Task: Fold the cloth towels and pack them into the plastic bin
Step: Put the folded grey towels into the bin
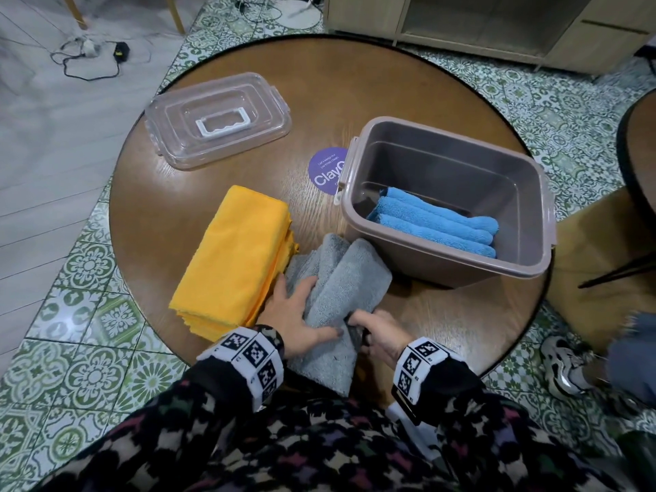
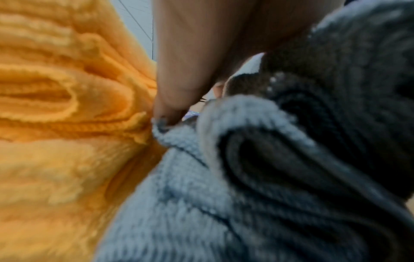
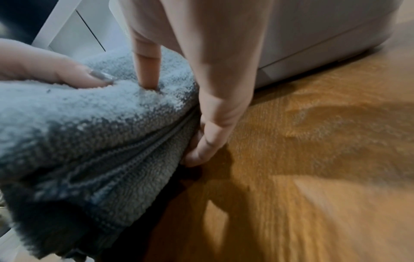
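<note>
A grey towel [image 1: 348, 275] lies loosely folded in two lobes at the table's near edge. My left hand [image 1: 301, 310] rests on its left lobe with fingers spread; one fingertip [image 2: 165, 113] touches the grey towel [image 2: 179, 212] right beside the yellow towels [image 2: 56, 124]. My right hand [image 1: 376, 335] grips the towel's near right edge: one finger [image 3: 147, 74] digs into the grey towel [image 3: 89, 124], the others curl under it. A folded stack of yellow towels [image 1: 234, 257] lies to the left. The taupe plastic bin [image 1: 443, 264] stands open to the right, with folded blue towels [image 1: 436, 221] inside.
The bin's clear lid [image 1: 216, 118] with a white handle lies at the back left of the round wooden table [image 1: 426, 83]. A purple sticker [image 1: 326, 170] sits beside the bin. Another person's shoe [image 1: 564, 363] is on the tiled floor at the right.
</note>
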### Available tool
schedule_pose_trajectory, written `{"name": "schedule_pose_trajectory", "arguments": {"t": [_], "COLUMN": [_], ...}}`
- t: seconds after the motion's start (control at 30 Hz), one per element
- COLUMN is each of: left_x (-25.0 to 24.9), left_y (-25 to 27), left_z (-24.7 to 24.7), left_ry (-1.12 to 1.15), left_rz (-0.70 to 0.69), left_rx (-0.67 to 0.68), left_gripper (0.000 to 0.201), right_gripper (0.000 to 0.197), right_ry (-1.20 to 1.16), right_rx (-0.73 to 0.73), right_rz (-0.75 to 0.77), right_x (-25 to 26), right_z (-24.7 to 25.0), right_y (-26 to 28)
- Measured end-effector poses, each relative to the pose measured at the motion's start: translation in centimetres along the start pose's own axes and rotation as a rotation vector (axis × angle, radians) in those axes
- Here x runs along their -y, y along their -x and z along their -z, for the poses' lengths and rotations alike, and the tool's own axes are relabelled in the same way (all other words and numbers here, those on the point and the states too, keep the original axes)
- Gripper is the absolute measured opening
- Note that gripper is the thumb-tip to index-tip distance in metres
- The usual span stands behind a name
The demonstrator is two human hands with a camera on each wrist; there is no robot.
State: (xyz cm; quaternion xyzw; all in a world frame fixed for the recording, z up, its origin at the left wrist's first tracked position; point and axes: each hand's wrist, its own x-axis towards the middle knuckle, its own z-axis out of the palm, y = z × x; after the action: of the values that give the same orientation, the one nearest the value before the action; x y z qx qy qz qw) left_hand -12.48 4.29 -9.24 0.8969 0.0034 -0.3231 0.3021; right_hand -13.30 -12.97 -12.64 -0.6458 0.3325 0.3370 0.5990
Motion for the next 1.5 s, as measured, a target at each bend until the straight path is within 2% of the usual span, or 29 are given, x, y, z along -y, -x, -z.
{"name": "schedule_pose_trajectory", "arguments": {"t": [0.17, 0.2, 0.3, 0.33, 0.47, 0.63, 0.73, 0.83, 0.9, 0.93, 0.97, 1.03, 1.1, 1.2, 1.23, 1.3, 1.33, 1.37, 1.47, 1.5], "left_x": [-0.1, -0.2, -0.2, -0.3, -1.3, -1.1, -0.6, -0.4, -0.3, -0.2, -0.1, 0.2, 0.3, 0.2, 0.4, 0.7, 0.9, 0.9, 0.3, 0.0], "left_y": [-0.7, -0.6, -0.2, 0.0, 0.9, 0.8, 0.8, 0.6, 0.6, 0.6, 0.6, 0.5, 0.3, 0.2, 0.1, 0.2, 0.2, 0.2, 0.3, 0.3], "left_z": [0.2, 0.1, -0.5, -0.8, -1.3, -0.9, -0.8, -0.6, -0.3, -0.1, 0.0, -0.2, -0.4, 0.0, 0.2, 0.4, 0.4, 0.5, 0.5, 0.5], "left_ry": [0.086, 0.103, 0.071, 0.034, -0.069, 0.060, 0.181, 0.324, 0.399, 0.422, 0.441, 0.479, 0.569, 0.758, 0.759, 0.735, 0.752, 0.785, 0.894, 0.931], "left_rz": [0.037, 0.037, 0.055, 0.062, 0.012, -0.047, -0.053, -0.039, -0.021, -0.016, -0.027, -0.038, 0.013, 0.085, 0.091, 0.077, 0.070, 0.058, 0.019, 0.033], "left_rx": [-0.003, -0.008, -0.055, -0.077, -0.148, -0.101, -0.043, -0.082, -0.123, -0.145, -0.162, -0.185, -0.165, -0.029, 0.012, 0.075, 0.094, 0.110, 0.144, 0.161], "left_gripper": [0.114, 0.115, 0.116, 0.115, 0.101, 0.101, 0.095, 0.090, 0.063, 0.045, 0.037, 0.044, 0.052, 0.078, 0.083, 0.071, 0.066, 0.065, 0.054, 0.050], "right_gripper": [0.007, 0.012, 0.065, 0.072, 0.073, 0.081, 0.058, 0.048, 0.039, 0.043, 0.050, 0.069, 0.084, 0.065, 0.070, 0.088, 0.090, 0.085, 0.029, 0.019], "right_ry": [0.015, 0.026, 0.062, 0.063, 0.063, -0.004, -0.024, -0.070, -0.096, -0.105, -0.113, -0.141, -0.136, -0.156, -0.140, -0.141, -0.151, -0.153, -0.201, -0.214], "right_rx": [0.001, 0.005, -0.009, -0.011, -0.016, -0.047, -0.012, -0.014, -0.013, -0.007, 0.003, 0.031, 0.089, 0.187, 0.185, 0.161, 0.143, 0.123, 0.131, 0.133], "right_rz": [0.024, 0.027, 0.020, 0.021, 0.035, -0.009, 0.007, 0.026, 0.029, 0.029, 0.031, 0.052, 0.051, 0.034, 0.018, 0.005, 0.003, 0.001, 0.009, 0.014], "right_x": [0.4, 0.7, 0.1, -0.2, -0.4, -0.2, 0.2, 0.3, 0.3, 0.3, 0.4, 0.3, 0.2, 0.2, 0.1, -0.2, -0.4, -0.4, -0.5, -0.5], "right_z": [0.0, -0.1, 0.0, 0.1, 0.2, 0.1, -0.1, 0.1, 0.2, 0.3, 0.3, 0.3, 0.6, 1.4, 1.6, 2.0, 2.2, 2.3, 2.9, 3.1], "right_y": [0.3, 0.7, 0.0, -0.5, -0.7, -0.3, 0.4, 0.5, 0.4, 0.4, 0.5, 0.5, 0.4, 0.5, 0.5, 0.4, 0.5, 0.6, 0.9, 1.0]}}
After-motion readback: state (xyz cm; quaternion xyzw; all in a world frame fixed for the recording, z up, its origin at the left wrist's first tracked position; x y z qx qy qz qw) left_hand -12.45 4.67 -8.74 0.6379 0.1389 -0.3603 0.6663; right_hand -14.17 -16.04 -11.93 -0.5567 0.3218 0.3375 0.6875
